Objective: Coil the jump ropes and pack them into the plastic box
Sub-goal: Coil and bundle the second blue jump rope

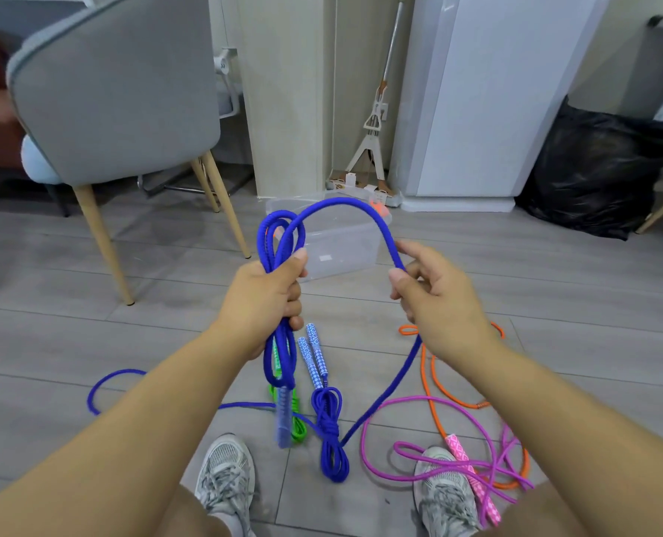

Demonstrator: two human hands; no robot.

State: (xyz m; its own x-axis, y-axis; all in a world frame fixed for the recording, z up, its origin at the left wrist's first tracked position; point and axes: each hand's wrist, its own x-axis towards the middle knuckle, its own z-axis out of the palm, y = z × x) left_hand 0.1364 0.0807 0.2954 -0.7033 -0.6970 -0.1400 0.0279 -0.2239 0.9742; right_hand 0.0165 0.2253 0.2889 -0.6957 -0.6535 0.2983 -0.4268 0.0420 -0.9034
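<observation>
My left hand grips several loops of a blue jump rope, with a blue handle hanging below it. An arch of the same rope runs over to my right hand, which pinches it between thumb and fingers. From there the rope drops to the floor and trails off left. The clear plastic box stands open on the floor just beyond my hands. A coiled, tied blue rope with patterned handles lies on the floor, beside a green coiled rope. Loose pink and orange ropes lie to the right.
A grey chair with wooden legs stands at the left. A mop leans by a white cabinet behind the box, and a black bag sits at the right. My two shoes are at the bottom.
</observation>
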